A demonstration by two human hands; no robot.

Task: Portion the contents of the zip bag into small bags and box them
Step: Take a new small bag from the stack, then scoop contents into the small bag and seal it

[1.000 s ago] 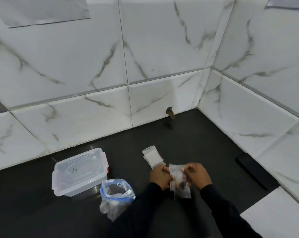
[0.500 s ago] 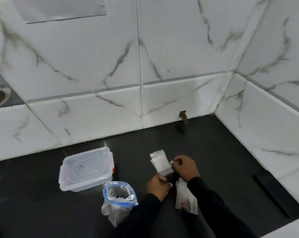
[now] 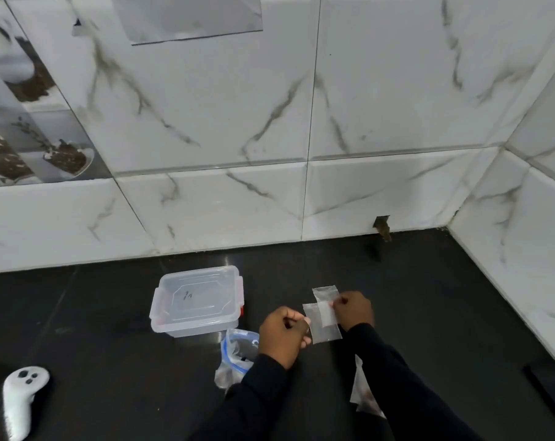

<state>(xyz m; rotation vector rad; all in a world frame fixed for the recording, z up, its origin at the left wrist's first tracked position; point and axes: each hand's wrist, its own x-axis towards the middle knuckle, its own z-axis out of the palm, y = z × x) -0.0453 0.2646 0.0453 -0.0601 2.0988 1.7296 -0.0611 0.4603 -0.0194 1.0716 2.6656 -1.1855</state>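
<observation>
Head view. A small clear plastic bag [image 3: 324, 323] is held just above the black countertop [image 3: 110, 361], between the two hands.

Right hand [image 3: 354, 310]: thumb and forefinger pinch the upper right edge of the small clear plastic bag.

Left hand [image 3: 282, 332]: the fingers are curled and the fingertips meet the left edge of the same bag. Whether they actually grip it cannot be told.

More small clear bags [image 3: 325, 291] lie flat on the countertop, just behind the held one and partly covered by it.

The clear zip bag with a blue closure strip [image 3: 238, 346] stands open-mouthed just left of the left wrist, with dark contents at the bottom. The transparent plastic storage box with red latches [image 3: 197, 302] sits just behind the zip bag with its lid on.

A further clear bag holding brownish material [image 3: 363, 393] lies on the countertop beside the right sleeve [image 3: 406, 386], partly hidden by it.

A white handheld controller [image 3: 21, 399] lies at the lower left, well apart from the work area. White marble-pattern wall tiles [image 3: 365, 106] enclose the countertop at the back and right.
</observation>
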